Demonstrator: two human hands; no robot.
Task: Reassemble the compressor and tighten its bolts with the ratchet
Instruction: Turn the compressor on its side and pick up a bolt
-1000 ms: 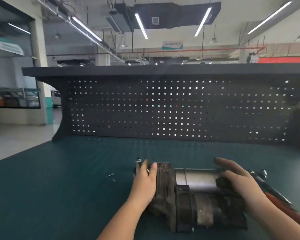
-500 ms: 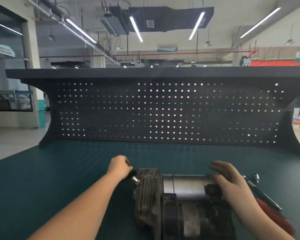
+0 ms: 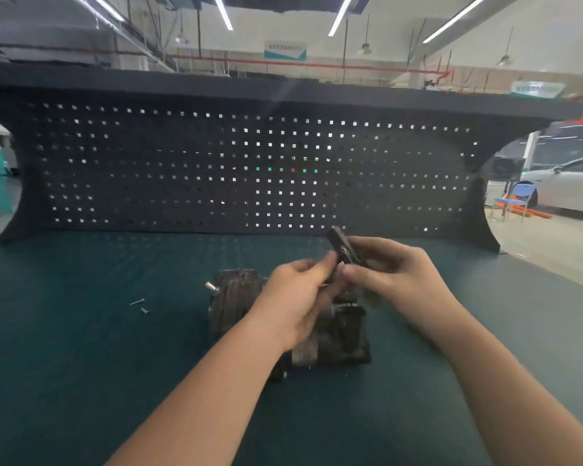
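The dirty grey compressor (image 3: 236, 297) lies on its side on the green bench mat (image 3: 81, 348), with a bolt head (image 3: 211, 285) sticking out of its left end. Both hands are raised just above it and partly hide its right half. My right hand (image 3: 394, 274) holds a small dark flat part (image 3: 344, 247), tilted up towards the pegboard. My left hand (image 3: 297, 297) pinches the lower end of the same part with thumb and fingertips. No ratchet is in view.
Two small loose screws (image 3: 137, 301) lie on the mat left of the compressor. A dark pegboard back panel (image 3: 249, 163) with a shelf on top closes off the far side of the bench. A parked car (image 3: 566, 186) and a blue chair stand beyond the right end.
Both hands left the compressor and came together above it around a small dark part. The red-handled tool seen at the right earlier is out of view.
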